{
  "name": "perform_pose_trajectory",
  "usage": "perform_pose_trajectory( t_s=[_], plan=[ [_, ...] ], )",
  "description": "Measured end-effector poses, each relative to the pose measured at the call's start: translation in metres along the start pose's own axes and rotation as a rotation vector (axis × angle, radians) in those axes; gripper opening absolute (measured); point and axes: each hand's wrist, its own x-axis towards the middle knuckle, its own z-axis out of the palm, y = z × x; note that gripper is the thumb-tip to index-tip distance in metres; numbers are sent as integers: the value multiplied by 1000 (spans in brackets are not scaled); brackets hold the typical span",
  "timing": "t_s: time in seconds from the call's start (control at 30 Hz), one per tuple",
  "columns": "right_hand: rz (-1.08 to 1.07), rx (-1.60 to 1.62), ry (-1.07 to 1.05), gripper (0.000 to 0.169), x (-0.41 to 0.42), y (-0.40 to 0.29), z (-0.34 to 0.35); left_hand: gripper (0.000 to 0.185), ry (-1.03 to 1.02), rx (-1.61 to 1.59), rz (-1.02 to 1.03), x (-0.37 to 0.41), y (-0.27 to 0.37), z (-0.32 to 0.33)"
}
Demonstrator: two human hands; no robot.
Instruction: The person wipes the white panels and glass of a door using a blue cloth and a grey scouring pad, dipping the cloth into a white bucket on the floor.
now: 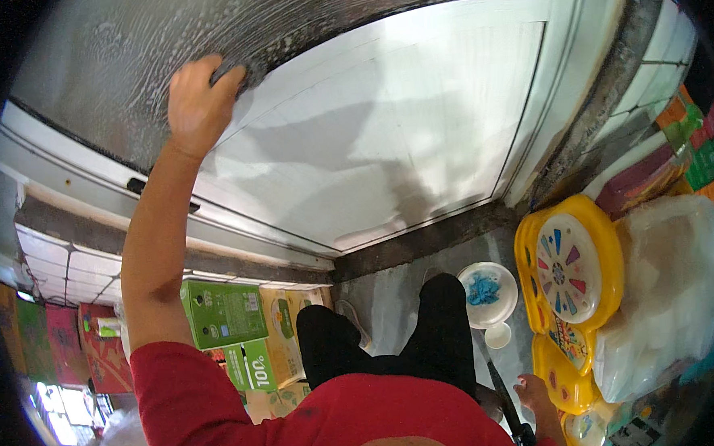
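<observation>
My left hand [202, 107] is raised against the textured glass pane [118, 60] of a white-framed door. Its fingers grip a dark scrubbing pad [255, 74], mostly hidden beneath them, at the pane's lower edge. Whitish soapy streaks cover the glass around it. Below the pane is the door's white lower panel [437, 128], with shadows across it. My right hand [530, 391] hangs low at my right side, fingers slightly bent and nothing visible in them. A black strap or handle [504, 391] passes beside it.
On the grey floor, a white basin [511, 275] holds a blue cloth-like item [483, 289], with a small white cup [498, 335] beside it. Yellow plastic toy-like items [604, 258] and a plastic-wrapped bundle [670, 303] stand right. Green cartons [225, 311] are stacked left.
</observation>
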Motion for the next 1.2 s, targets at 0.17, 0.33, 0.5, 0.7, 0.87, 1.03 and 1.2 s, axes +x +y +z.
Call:
perform_pose_trajectory(
  t_s=[0.17, 0.33, 0.5, 0.7, 0.87, 1.03, 1.2],
  plan=[
    [81, -42, -114, 35, -8, -30, -20, 31, -157, -170, -221, 42, 28, 6],
    [-125, -111, 77, 34, 6, -10, -28, 23, -185, -97, -35, 90, 45, 12],
    [-230, 40, 323, 32, 13, 7, -53, 25, 203, -269, -425, 79, 59, 27],
    [-249, -98, 335, 32, -1, -33, -83, 20, 883, -960, -1373, -19, 115, 26],
    [-459, -237, 400, 28, 9, -52, -101, 24, 1300, -2392, -1701, -134, 175, 35],
    [-526, -266, 468, 34, 18, -169, -147, 31, 1491, -2638, -1737, -177, 226, -2],
    [-814, -8, 283, 35, 29, -353, -123, 32, 1302, -2589, -1802, -172, 245, -39]
  ],
)
